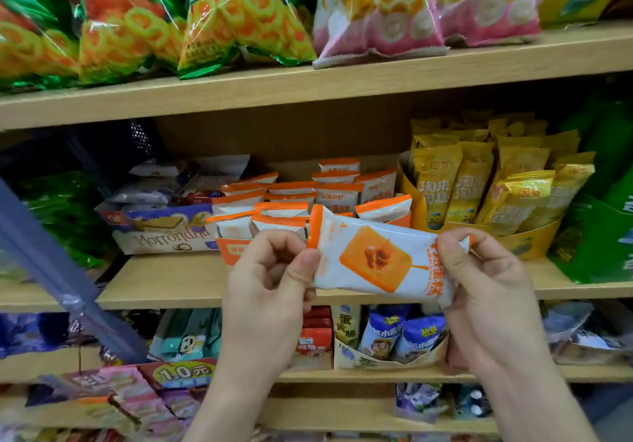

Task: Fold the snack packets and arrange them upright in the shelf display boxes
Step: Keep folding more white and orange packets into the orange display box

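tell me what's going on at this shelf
A person holds a white and orange packet sideways in front of the middle shelf. The left hand pinches its orange-edged end and the right hand grips the other end. It is not yet in the orange box behind it, where matching packets already stand upright. Yellow packets stand in a box to the right.

"Morrondina" on wafer box (164, 232)
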`<move>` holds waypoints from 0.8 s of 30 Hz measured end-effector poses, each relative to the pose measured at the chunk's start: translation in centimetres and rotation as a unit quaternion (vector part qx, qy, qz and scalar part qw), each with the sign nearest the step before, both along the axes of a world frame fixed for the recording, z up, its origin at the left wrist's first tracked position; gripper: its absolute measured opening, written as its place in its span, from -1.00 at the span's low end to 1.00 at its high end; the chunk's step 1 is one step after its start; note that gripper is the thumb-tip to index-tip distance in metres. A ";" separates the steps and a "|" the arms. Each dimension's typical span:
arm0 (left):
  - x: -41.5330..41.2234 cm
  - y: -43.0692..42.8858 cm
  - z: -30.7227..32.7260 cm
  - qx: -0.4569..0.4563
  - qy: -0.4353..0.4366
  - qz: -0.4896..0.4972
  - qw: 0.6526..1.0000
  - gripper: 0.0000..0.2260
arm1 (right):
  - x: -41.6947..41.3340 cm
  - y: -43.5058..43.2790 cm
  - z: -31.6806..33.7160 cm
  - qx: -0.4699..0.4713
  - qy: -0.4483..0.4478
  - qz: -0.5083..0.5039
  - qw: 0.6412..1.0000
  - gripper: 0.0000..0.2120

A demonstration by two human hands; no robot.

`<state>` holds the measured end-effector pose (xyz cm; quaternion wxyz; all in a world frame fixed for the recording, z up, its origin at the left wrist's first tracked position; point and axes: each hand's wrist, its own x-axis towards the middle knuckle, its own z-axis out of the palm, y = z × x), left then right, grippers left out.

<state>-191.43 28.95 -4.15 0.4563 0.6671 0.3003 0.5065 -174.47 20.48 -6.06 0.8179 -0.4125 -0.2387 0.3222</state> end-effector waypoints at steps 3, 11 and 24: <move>-0.3 1.3 0.3 0.006 -0.001 -0.007 1.000 -0.88 | -1.0 0.4 0.4 -0.020 -0.008 0.037 0.999 -0.75; 0.5 4.6 1.4 0.088 0.092 -0.027 0.992 -0.90 | -1.8 -0.8 1.7 -0.026 -0.112 0.028 0.993 -0.34; 0.6 9.3 -1.1 0.384 0.488 0.002 0.783 -0.55 | -2.1 0.0 3.9 -0.087 -0.366 -0.117 0.919 -0.33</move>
